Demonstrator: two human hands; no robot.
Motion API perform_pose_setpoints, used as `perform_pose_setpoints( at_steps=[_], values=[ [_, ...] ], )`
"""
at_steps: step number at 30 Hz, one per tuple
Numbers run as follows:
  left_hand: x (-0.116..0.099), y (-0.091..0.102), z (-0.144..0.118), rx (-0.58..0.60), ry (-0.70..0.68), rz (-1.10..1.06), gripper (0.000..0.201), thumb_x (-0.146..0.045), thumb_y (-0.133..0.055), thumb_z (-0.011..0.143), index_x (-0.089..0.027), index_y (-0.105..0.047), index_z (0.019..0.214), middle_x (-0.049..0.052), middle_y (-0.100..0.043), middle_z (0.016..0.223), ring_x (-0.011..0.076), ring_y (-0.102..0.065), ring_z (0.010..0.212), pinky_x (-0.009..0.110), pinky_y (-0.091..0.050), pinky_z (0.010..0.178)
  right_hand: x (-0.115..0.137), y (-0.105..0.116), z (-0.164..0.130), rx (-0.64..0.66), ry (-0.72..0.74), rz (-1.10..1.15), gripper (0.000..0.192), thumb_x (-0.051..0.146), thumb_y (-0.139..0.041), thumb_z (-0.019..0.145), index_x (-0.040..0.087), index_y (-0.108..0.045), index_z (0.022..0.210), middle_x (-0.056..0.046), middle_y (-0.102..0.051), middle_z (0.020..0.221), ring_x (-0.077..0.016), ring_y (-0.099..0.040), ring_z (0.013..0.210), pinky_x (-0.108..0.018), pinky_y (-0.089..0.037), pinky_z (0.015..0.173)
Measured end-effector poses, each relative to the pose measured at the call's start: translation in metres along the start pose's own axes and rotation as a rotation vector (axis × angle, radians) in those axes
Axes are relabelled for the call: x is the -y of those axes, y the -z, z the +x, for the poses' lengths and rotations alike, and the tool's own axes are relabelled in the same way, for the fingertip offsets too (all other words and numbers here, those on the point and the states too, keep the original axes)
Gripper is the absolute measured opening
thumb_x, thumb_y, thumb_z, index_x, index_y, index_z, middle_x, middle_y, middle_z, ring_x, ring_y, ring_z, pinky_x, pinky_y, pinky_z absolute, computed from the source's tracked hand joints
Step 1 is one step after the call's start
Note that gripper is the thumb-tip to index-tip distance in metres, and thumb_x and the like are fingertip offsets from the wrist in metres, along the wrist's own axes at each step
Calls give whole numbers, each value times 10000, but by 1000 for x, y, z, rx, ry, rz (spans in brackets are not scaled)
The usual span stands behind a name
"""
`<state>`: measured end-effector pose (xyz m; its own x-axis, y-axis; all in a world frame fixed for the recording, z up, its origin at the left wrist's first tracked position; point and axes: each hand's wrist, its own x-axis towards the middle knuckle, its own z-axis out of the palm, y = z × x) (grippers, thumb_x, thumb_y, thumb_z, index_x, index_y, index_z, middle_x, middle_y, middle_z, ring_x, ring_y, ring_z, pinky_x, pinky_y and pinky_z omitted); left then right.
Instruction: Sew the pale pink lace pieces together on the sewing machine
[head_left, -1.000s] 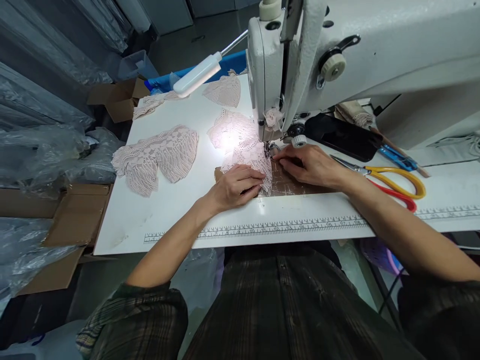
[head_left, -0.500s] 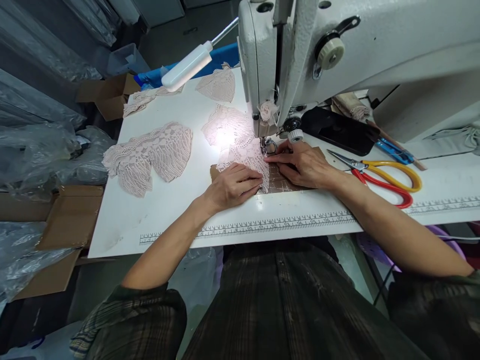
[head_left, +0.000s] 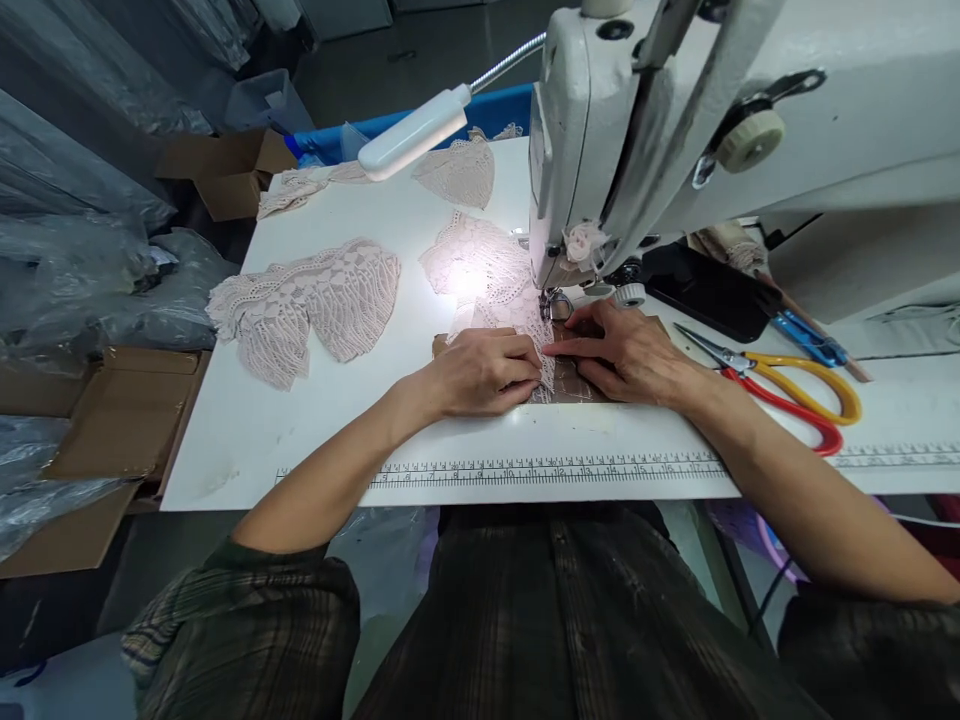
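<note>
Pale pink lace (head_left: 525,310) lies under the presser foot (head_left: 555,305) of a white sewing machine (head_left: 592,130). My left hand (head_left: 491,370) rests on the lace's near end, with its fingers bent together and pinching the right edge. Just right of the foot, my right hand (head_left: 634,350) has its fingers apart. Its index fingertip touches the lace edge, while the other fingers lie over a brown plate (head_left: 574,385) beneath the fabric. Under my left hand, part of the lace is hidden.
Other lace pieces (head_left: 352,290) lie at left and behind. Scissors (head_left: 795,385) with red and yellow handles, a black phone (head_left: 705,290) and a blue cutter (head_left: 810,337) are at right. A lit lamp (head_left: 416,130) hangs above. A printed ruler (head_left: 540,470) runs along the front edge.
The camera view has shifted, so the machine appears farther right. My left fingers have curled in more at the lace edge. My right hand keeps its place beside the presser foot.
</note>
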<state>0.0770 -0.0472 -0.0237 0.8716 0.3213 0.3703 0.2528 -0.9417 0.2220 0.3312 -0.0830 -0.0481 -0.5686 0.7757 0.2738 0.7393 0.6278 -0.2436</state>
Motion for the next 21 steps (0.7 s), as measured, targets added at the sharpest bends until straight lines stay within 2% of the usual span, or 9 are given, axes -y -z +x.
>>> perform_pose_setpoints(
  at_steps=[6, 13, 18, 21],
  values=[
    [-4, -5, -4, -7, 18, 104, 238, -205, -542, 992, -187, -762, 902, 37, -775, 1000, 168, -725, 848, 316, -594, 728, 2, -2, 1, 17, -74, -35, 402, 305, -493, 956, 310, -736, 1276, -128, -657, 1053, -313, -565, 1040, -402, -439, 775],
    [0, -13, -5, -63, 42, 169, 239, -203, -517, 1019, -162, -743, 954, 57, -768, 1046, 171, -709, 879, 358, -590, 848, 7, -4, 3, 8, -154, -72, 426, 343, -481, 968, 296, -699, 1331, -152, -661, 1069, -330, -586, 970, -406, -448, 694],
    [2, -18, -5, -87, 77, 203, 232, -229, -502, 1035, -178, -726, 1002, 45, -761, 1070, 158, -697, 896, 395, -551, 971, 12, -4, 2, -5, -128, -55, 415, 343, -475, 978, 306, -696, 1329, -144, -660, 1075, -332, -571, 1006, -458, -464, 782],
    [5, -21, -4, -102, 106, 207, 232, -228, -494, 1036, -185, -721, 1018, 40, -761, 1080, 157, -696, 901, 404, -527, 1003, 13, -5, 3, -17, -166, -43, 428, 348, -477, 982, 281, -687, 1348, -151, -648, 1066, -327, -578, 982, -450, -466, 771]
  ],
)
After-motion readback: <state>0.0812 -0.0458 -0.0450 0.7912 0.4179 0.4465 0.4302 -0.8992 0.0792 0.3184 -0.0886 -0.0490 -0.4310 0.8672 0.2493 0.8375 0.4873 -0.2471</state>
